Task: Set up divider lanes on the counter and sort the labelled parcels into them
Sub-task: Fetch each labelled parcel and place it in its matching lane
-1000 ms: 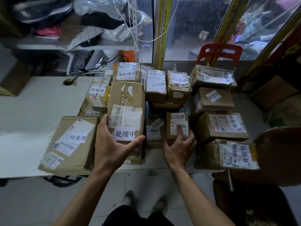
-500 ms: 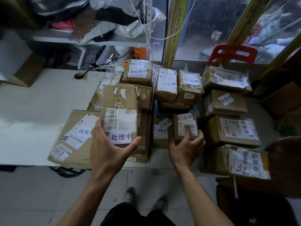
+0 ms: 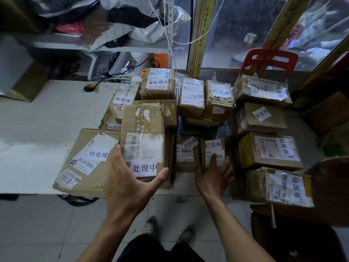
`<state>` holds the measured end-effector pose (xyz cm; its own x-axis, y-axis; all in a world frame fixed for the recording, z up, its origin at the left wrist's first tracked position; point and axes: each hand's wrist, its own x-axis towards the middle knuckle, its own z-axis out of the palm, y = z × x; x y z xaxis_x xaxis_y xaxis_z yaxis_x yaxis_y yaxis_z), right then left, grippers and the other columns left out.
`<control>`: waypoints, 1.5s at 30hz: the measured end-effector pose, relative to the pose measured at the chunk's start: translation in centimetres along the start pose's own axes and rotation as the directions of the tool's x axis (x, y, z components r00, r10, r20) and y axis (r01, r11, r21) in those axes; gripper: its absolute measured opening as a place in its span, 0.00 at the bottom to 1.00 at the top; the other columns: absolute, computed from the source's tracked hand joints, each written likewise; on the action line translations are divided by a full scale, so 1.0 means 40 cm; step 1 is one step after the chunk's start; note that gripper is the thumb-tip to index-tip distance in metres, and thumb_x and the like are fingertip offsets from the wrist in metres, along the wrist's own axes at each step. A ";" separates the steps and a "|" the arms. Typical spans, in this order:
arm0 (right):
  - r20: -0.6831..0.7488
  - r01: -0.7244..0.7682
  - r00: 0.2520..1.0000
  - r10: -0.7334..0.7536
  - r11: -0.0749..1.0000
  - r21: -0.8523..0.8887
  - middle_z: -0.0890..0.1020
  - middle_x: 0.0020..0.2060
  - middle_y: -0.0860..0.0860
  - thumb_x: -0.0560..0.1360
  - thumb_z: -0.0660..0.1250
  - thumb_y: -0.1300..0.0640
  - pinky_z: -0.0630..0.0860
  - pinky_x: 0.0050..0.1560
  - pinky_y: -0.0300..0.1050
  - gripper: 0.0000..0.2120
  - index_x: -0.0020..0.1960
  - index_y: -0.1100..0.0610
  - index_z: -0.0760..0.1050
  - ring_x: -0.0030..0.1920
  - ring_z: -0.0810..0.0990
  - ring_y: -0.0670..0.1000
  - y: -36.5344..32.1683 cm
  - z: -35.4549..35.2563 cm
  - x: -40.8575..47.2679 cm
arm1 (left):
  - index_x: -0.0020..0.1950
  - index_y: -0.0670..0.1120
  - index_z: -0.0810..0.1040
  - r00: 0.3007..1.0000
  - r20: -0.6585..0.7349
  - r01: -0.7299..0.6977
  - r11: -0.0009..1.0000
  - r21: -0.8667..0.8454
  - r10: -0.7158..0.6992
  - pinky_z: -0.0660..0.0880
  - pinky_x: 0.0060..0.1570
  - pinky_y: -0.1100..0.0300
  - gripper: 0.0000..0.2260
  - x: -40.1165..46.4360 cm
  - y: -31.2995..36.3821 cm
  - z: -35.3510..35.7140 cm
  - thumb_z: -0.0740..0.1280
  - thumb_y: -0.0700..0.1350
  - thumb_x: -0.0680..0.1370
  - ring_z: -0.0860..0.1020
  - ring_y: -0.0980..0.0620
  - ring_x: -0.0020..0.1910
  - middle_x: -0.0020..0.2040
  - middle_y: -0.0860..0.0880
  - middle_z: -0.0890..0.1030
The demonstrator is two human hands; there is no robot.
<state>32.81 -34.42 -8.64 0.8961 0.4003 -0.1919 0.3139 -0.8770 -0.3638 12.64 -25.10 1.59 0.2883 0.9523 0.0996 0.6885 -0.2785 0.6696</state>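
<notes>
My left hand (image 3: 128, 184) grips the near end of a tall cardboard parcel labelled 处理中 (image 3: 143, 129), thumb on its right side, fingers along its left edge. This parcel lies over a stack of other 处理中 parcels (image 3: 158, 84). My right hand (image 3: 213, 176) rests with straight fingers on a small parcel labelled 已完成 (image 3: 212, 146), index finger on its label. A flat 待处理 parcel (image 3: 85, 163) lies at the left on the white counter (image 3: 37, 120). More 已完成 boxes (image 3: 192, 97) sit behind. Several 异常件 boxes (image 3: 270, 150) are stacked at the right.
A red chair back (image 3: 268, 59) stands behind the right-hand stack. A shelf (image 3: 105, 42) with bags and cables runs along the back over the counter. A brown box (image 3: 28, 80) sits at the far left. Tiled floor and my feet (image 3: 151, 225) are below.
My left hand has lifted the 处理中 parcel and shifted it slightly left, over the edge of the 待处理 parcel. My right hand stays on the small 已完成 parcel.
</notes>
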 end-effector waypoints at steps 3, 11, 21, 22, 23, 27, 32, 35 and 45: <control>0.058 -0.014 0.998 0.013 1.000 0.015 0.46 0.82 0.58 0.81 0.59 0.39 0.48 0.77 0.63 0.35 0.82 0.49 0.52 0.80 0.44 0.62 0.001 0.017 0.002 | 0.80 0.44 0.55 1.000 0.025 0.013 1.000 0.002 -0.013 0.78 0.61 0.40 0.60 -0.017 -0.009 0.003 0.71 0.78 0.60 0.73 0.44 0.66 0.69 0.43 0.71; -0.153 0.159 0.981 -0.117 0.942 0.295 0.55 0.72 0.48 0.78 0.68 0.45 0.60 0.73 0.60 0.28 0.75 0.49 0.65 0.72 0.57 0.57 -0.013 0.018 -0.003 | 0.80 0.46 0.54 0.998 0.056 0.023 0.999 0.035 -0.025 0.79 0.60 0.40 0.61 -0.061 -0.026 -0.019 0.69 0.80 0.58 0.72 0.44 0.68 0.71 0.43 0.70; -0.192 0.421 0.893 -0.407 0.602 0.679 0.70 0.54 0.42 0.78 0.59 0.38 0.72 0.55 0.34 0.21 0.67 0.46 0.72 0.57 0.72 0.45 -0.155 -0.072 -0.042 | 0.81 0.42 0.56 0.994 0.110 -0.042 0.994 0.103 0.031 0.75 0.61 0.48 0.63 -0.091 -0.013 -0.032 0.67 0.79 0.58 0.72 0.46 0.70 0.74 0.45 0.70; -0.145 0.398 0.888 -0.436 0.572 0.717 0.72 0.54 0.42 0.77 0.59 0.37 0.73 0.55 0.34 0.20 0.65 0.44 0.72 0.56 0.73 0.43 -0.166 -0.085 -0.045 | 0.81 0.42 0.55 0.992 0.123 -0.031 0.994 0.107 0.018 0.75 0.61 0.48 0.63 -0.095 -0.016 -0.029 0.67 0.80 0.58 0.72 0.46 0.70 0.74 0.45 0.70; -0.090 0.372 0.879 -0.469 0.554 0.745 0.74 0.54 0.42 0.76 0.60 0.36 0.74 0.55 0.35 0.19 0.63 0.43 0.72 0.56 0.75 0.42 -0.177 -0.092 -0.047 | 0.81 0.43 0.55 0.991 0.135 -0.014 0.993 0.113 -0.001 0.75 0.61 0.48 0.64 -0.099 -0.021 -0.025 0.66 0.80 0.57 0.72 0.45 0.70 0.74 0.45 0.70; 0.042 0.369 0.826 -0.562 0.596 0.713 0.74 0.58 0.41 0.75 0.65 0.34 0.79 0.58 0.49 0.25 0.68 0.45 0.73 0.60 0.77 0.46 -0.208 -0.090 -0.054 | 0.82 0.44 0.51 0.991 0.134 0.012 0.993 0.118 -0.028 0.77 0.63 0.46 0.65 -0.085 -0.029 0.002 0.66 0.82 0.57 0.72 0.45 0.70 0.74 0.45 0.69; 0.063 0.357 0.826 -0.559 0.608 0.709 0.72 0.62 0.43 0.80 0.69 0.47 0.71 0.57 0.33 0.25 0.75 0.51 0.69 0.62 0.72 0.36 -0.246 -0.097 -0.063 | 0.82 0.43 0.51 0.994 0.101 0.020 0.991 0.130 -0.034 0.73 0.65 0.49 0.65 -0.042 -0.006 0.013 0.64 0.82 0.58 0.70 0.46 0.71 0.75 0.45 0.68; 0.091 0.317 0.843 -0.529 0.627 0.711 0.70 0.64 0.43 0.80 0.68 0.50 0.70 0.58 0.33 0.27 0.77 0.51 0.67 0.64 0.70 0.40 -0.260 -0.100 -0.070 | 0.82 0.43 0.51 0.994 0.103 0.012 0.987 0.159 -0.028 0.72 0.66 0.50 0.65 -0.025 -0.001 0.015 0.63 0.83 0.58 0.70 0.45 0.71 0.75 0.44 0.69; 0.003 0.333 0.883 -0.470 0.630 0.702 0.70 0.56 0.44 0.80 0.69 0.53 0.77 0.54 0.36 0.23 0.73 0.49 0.69 0.55 0.74 0.44 -0.290 -0.162 -0.068 | 0.83 0.46 0.46 0.983 0.180 0.000 0.993 0.119 -0.021 0.63 0.74 0.51 0.63 0.011 -0.013 0.005 0.58 0.84 0.62 0.64 0.48 0.75 0.79 0.46 0.62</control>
<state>28.79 -27.05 2.00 0.6422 0.7665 -0.0011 0.2756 -0.2323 -0.9328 12.56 -24.56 1.14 0.3888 0.9200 -0.0491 0.7628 -0.2916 0.5771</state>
